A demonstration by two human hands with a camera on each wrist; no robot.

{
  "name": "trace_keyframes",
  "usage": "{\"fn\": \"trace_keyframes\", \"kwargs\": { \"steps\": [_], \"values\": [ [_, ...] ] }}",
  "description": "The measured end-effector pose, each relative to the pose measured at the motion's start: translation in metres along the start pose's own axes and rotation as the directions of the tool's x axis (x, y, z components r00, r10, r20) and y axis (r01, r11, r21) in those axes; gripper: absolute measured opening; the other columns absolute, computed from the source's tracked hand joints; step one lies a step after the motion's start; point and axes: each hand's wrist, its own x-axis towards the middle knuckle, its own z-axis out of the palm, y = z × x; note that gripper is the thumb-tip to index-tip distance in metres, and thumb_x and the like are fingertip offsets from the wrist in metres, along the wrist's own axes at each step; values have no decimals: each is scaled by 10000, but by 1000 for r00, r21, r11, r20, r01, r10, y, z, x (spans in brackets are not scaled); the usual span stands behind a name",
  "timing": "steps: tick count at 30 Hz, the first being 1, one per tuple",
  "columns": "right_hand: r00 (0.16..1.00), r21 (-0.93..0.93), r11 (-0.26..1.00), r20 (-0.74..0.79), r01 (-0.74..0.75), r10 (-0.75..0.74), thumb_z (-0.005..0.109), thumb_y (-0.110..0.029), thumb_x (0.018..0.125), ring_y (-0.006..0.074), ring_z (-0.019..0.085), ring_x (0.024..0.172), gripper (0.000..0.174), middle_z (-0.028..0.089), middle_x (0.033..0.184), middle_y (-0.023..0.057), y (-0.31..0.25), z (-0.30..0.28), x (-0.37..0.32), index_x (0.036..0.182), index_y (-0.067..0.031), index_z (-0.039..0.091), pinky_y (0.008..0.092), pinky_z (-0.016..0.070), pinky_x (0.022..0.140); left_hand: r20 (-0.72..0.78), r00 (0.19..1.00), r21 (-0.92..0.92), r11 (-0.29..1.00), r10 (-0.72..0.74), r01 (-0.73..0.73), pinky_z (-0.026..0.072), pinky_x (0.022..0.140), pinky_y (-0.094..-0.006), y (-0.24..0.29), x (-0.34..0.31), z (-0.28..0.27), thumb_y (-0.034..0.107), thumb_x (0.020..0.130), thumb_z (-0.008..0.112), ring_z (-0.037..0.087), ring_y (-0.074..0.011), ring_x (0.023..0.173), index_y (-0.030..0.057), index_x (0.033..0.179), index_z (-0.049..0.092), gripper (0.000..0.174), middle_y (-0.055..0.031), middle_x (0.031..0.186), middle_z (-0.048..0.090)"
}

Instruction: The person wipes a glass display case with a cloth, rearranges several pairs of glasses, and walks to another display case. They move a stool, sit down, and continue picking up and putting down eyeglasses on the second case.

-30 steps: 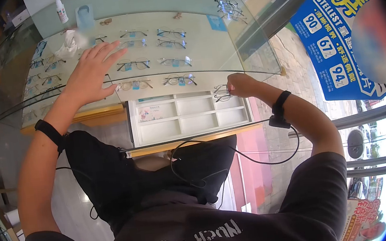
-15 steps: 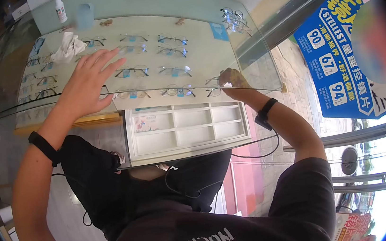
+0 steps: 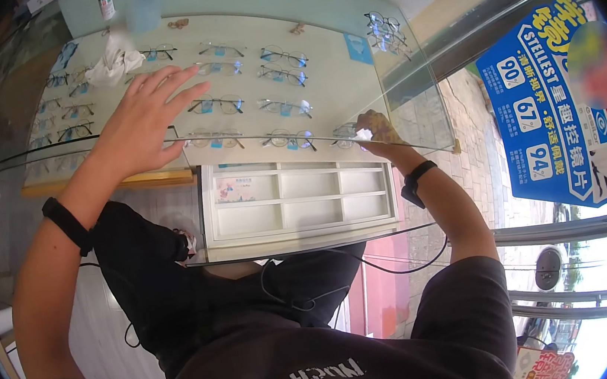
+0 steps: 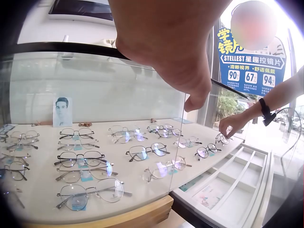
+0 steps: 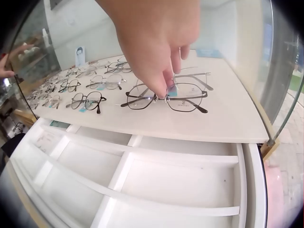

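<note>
In the right wrist view my right hand (image 5: pixel 159 52) pinches a pair of dark-rimmed eyeglasses (image 5: pixel 184 104) at the bridge, low over the white display shelf (image 5: pixel 228 114). Another pair with pale rims and a blue tag shows just behind, partly covered by the fingers. From the head view, the right hand (image 3: pixel 380 128) is at the right end of the front row of glasses. My left hand (image 3: pixel 139 126) has its fingers spread over the glass display case, holding nothing. Beneath it and beside it stand rows of eyeglasses (image 3: pixel 216 105) with blue tags.
A white drawer (image 3: pixel 301 233) with several compartments stands pulled out below the shelf, a printed card (image 3: pixel 235 190) in one. Crumpled white tissue (image 3: pixel 114 61) and a spray bottle (image 3: pixel 106 4) are at the back left. Glass panel edges (image 3: pixel 298 140) cross the front.
My right hand has carried the eyeglasses from above the drawer forward to the shelf, at the end of the front row. The left hand stays nearly in place, fingers spread.
</note>
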Motion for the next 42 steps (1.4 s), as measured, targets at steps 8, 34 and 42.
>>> {"fn": "trace_keyframes", "kwargs": {
  "steps": [8,34,42],
  "values": [
    [996,242,967,-9,-80,84,827,98,703,166,629,915,390,643,922,21,24,4,-12,968,-130,656,324,500,835,0,1000,10,1000,-2,2,333,1250,-518,1,0,0,153,717,833,419,-368,1503,162,1595,487,943,-107,1676,425],
    [985,-368,929,149,-26,86,739,-199,861,263,613,1183,199,658,1183,110,-88,1,45,1012,-71,715,405,494,1013,-15,1000,-9,1000,4,-4,332,1244,-519,-1,0,1,129,733,808,421,-380,1496,154,1580,507,899,-117,1669,433],
    [773,68,952,568,299,-283,737,-219,935,289,666,935,167,669,881,64,-229,-19,73,869,-67,715,431,544,838,-5,1000,-8,1000,-10,10,329,1245,-518,2,1,-1,132,728,813,418,-378,1499,159,1586,498,914,-114,1670,431]
  ]
}}
